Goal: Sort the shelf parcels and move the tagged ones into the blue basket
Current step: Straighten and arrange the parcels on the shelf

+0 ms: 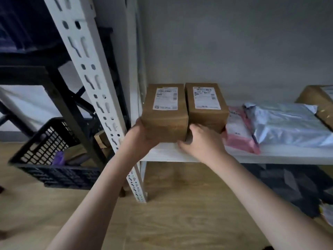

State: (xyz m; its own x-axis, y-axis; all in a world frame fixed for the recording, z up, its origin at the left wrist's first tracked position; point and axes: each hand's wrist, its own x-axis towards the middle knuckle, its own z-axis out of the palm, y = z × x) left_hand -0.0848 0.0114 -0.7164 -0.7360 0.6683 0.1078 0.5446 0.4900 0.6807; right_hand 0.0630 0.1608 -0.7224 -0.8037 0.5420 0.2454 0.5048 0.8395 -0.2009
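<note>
The left box is held at the shelf edge, the left hand clasping its left side and the right hand its right lower corner. The basket lies down-left, nearer the left hand; its colour seems dark blue

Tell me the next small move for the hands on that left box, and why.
Probably lift the left box off the shelf and swing it left toward the blue basket. The left hand and right hand already hold its two sides, its label faces up, and the basket sits on the floor to the left.
</note>
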